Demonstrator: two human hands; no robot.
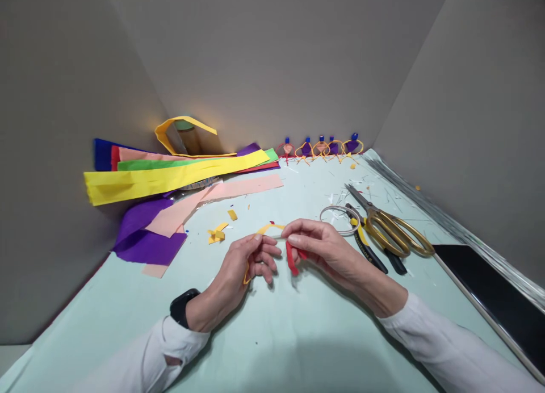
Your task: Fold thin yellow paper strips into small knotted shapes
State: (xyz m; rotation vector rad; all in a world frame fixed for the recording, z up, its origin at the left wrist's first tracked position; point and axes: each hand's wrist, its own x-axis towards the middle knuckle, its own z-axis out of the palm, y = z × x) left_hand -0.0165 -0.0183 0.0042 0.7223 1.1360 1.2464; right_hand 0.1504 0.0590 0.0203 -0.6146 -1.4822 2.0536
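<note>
Thumb against forefinger, my left hand point(251, 258) pinches a thin yellow-orange strip point(271, 228) that arches over toward my right hand and also shows below the left palm. My right hand point(314, 244) is closed on a red strip point(292, 259), which hangs down below its fingertips. A thin pale length spans the small gap between the two hands. Both hands are just above the pale green table point(272, 336). The other fingers of my left hand are loosely curled.
Colored paper strips point(170, 177) lie at the back left, yellow scraps point(217, 234) nearer. Small wire figures point(321, 147) line the back wall. Right of my hands are a wire coil point(339, 220), pliers point(366, 248), scissors point(383, 228), wires point(426, 197) and a black-screened device point(489, 296).
</note>
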